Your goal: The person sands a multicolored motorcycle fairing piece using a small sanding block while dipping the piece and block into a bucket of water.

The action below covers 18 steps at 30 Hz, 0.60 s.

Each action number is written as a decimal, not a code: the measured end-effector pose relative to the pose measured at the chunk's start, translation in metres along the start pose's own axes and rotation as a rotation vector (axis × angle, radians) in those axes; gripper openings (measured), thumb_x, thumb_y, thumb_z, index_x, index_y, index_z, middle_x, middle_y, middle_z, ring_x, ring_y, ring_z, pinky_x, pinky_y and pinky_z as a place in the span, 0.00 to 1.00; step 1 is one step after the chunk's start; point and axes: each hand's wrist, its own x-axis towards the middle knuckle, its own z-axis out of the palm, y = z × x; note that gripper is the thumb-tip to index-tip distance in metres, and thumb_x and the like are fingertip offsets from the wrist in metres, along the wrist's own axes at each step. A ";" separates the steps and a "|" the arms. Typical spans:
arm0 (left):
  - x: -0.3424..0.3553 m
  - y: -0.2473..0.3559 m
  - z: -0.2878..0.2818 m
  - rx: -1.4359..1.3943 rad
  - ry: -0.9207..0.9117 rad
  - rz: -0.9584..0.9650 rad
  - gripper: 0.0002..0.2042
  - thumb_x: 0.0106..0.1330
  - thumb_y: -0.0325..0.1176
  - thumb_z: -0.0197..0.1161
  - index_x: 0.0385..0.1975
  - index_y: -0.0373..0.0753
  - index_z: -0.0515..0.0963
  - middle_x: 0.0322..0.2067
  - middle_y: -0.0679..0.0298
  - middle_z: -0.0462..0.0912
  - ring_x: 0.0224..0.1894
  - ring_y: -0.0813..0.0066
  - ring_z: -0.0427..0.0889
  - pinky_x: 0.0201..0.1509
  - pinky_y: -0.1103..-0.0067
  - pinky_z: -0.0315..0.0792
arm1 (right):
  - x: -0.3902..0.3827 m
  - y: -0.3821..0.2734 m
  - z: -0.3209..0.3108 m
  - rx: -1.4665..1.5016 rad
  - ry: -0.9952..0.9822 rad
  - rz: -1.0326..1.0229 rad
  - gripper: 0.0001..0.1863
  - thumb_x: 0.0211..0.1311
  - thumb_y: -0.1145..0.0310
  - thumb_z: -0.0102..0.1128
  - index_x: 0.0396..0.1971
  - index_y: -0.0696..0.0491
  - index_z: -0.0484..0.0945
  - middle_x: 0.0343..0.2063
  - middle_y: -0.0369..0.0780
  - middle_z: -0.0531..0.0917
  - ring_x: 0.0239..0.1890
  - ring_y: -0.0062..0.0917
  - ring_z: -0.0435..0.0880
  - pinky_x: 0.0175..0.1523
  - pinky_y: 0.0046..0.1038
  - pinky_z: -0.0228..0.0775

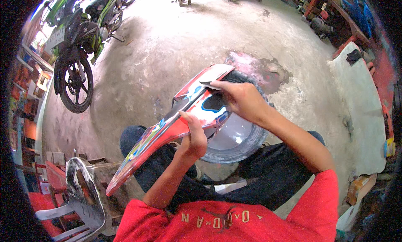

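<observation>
Left hand (195,138) curls round long painted panel (173,131), thumb on top. Right hand (245,100) pinches small dark scrap (206,84), maybe sandpaper, against panel's far end. Grey basin (226,157) below hands. If left hand loosens, panel could slip, bang basin.
</observation>
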 end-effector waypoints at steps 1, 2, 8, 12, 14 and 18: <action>0.001 -0.007 -0.001 0.123 0.053 0.076 0.44 0.73 0.67 0.22 0.75 0.35 0.30 0.76 0.55 0.39 0.77 0.64 0.43 0.80 0.68 0.37 | -0.007 -0.008 0.004 0.047 0.125 -0.162 0.27 0.55 0.82 0.58 0.57 0.49 0.78 0.44 0.49 0.85 0.45 0.42 0.87 0.48 0.36 0.80; -0.002 -0.012 -0.003 0.251 0.120 0.148 0.43 0.74 0.66 0.21 0.74 0.35 0.25 0.76 0.55 0.35 0.77 0.64 0.40 0.80 0.69 0.35 | -0.012 -0.018 0.009 0.103 0.241 -0.330 0.27 0.56 0.81 0.58 0.58 0.49 0.78 0.44 0.49 0.85 0.43 0.43 0.87 0.46 0.36 0.79; 0.005 0.002 -0.003 0.130 0.101 0.109 0.41 0.76 0.64 0.20 0.72 0.39 0.16 0.77 0.55 0.26 0.78 0.64 0.32 0.80 0.66 0.31 | -0.001 0.006 -0.009 0.013 -0.057 0.019 0.30 0.53 0.83 0.59 0.59 0.50 0.76 0.50 0.49 0.84 0.49 0.42 0.86 0.53 0.36 0.78; -0.005 0.017 0.006 -0.075 0.033 0.043 0.40 0.76 0.64 0.23 0.72 0.46 0.14 0.76 0.57 0.18 0.78 0.65 0.21 0.79 0.63 0.23 | -0.018 -0.019 0.005 0.142 0.209 -0.402 0.27 0.56 0.82 0.57 0.58 0.51 0.77 0.47 0.51 0.84 0.48 0.44 0.86 0.51 0.37 0.79; -0.010 0.031 0.021 -0.040 0.090 0.007 0.42 0.74 0.66 0.24 0.72 0.46 0.14 0.76 0.56 0.18 0.78 0.63 0.23 0.79 0.62 0.25 | -0.009 0.000 0.000 0.171 0.077 -0.179 0.28 0.55 0.83 0.59 0.58 0.52 0.77 0.50 0.49 0.83 0.53 0.43 0.84 0.57 0.37 0.77; -0.007 0.056 0.043 0.042 0.212 -0.029 0.45 0.72 0.70 0.26 0.72 0.46 0.13 0.76 0.56 0.19 0.79 0.60 0.27 0.79 0.61 0.29 | -0.018 -0.013 0.015 0.166 0.181 -0.286 0.27 0.56 0.83 0.57 0.59 0.51 0.76 0.46 0.50 0.84 0.48 0.43 0.86 0.51 0.36 0.79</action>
